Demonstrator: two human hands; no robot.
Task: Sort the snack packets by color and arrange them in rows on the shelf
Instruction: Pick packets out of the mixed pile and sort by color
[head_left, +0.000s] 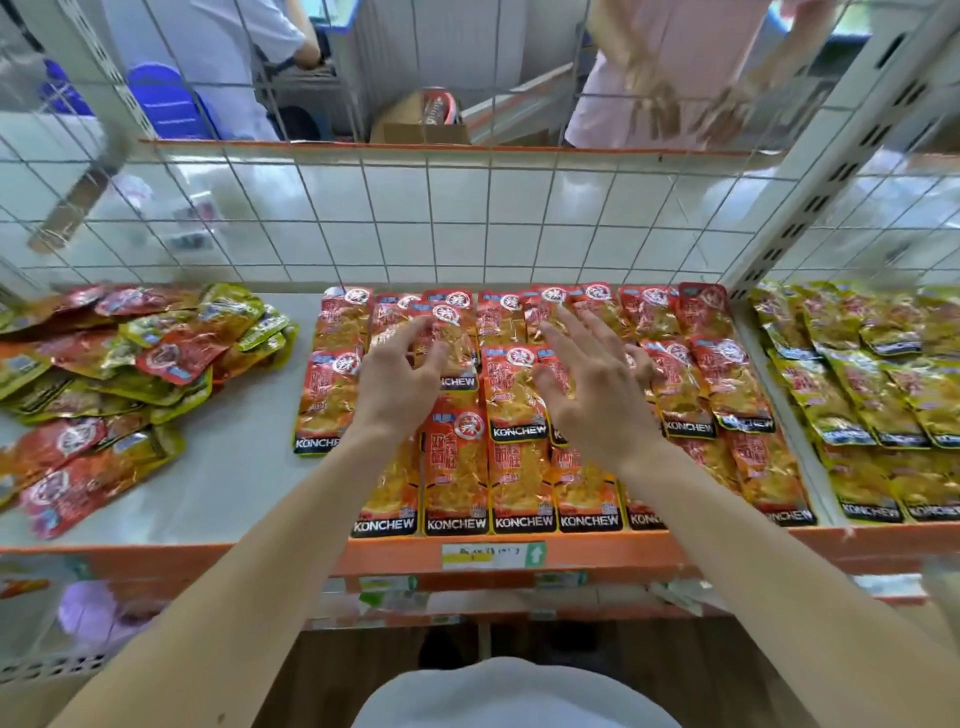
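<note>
Red snack packets (519, 467) lie in overlapping rows across the middle of the shelf (228, 467). Yellow-green packets (883, 405) lie in rows in the right-hand bay. A mixed heap of red and yellow-green packets (119, 374) sits at the left. My left hand (400, 374) hovers over the red rows, and its curled fingers touch a red packet (447, 338) in the back rows. My right hand (597, 384) is spread with straight fingers over the red packets beside it and holds nothing.
A white wire grid (467, 218) closes the back of the shelf. A white upright post (810, 208) divides the red bay from the yellow-green one. Behind the grid stand two people and a cardboard box (415, 124). The shelf's orange front edge (571, 551) carries a label.
</note>
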